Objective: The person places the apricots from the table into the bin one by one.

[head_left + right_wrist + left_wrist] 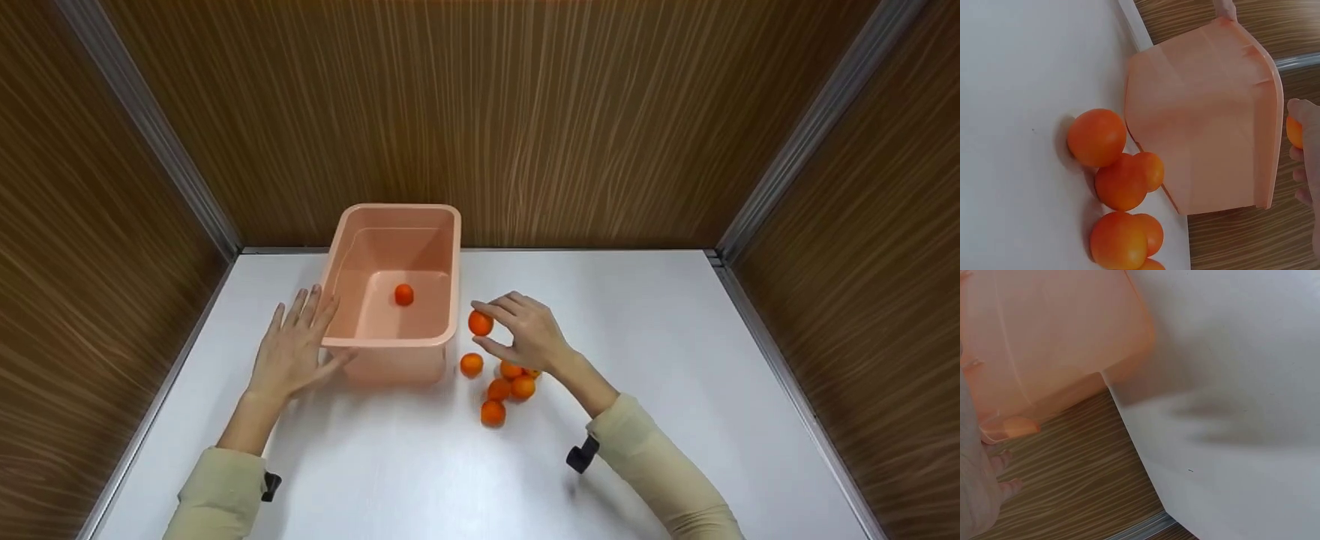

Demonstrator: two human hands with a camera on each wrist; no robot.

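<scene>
A pink plastic bin (346,251) stands on the white table with one small orange (403,294) inside. My left hand (296,346) lies flat against the bin's left front corner, fingers straight; the bin wall (1044,332) fills the left wrist view. My right hand (525,330) pinches another orange (480,323) in its fingertips, lifted just right of the bin's front right corner. Several more oranges (499,389) lie on the table below that hand, seen close as oranges (1120,180) beside the bin (1207,124) in the right wrist view.
The white table (675,360) is boxed in by wood-grain walls (525,112) on three sides with metal corner strips. One orange (471,364) lies a little apart, near the bin's front right corner.
</scene>
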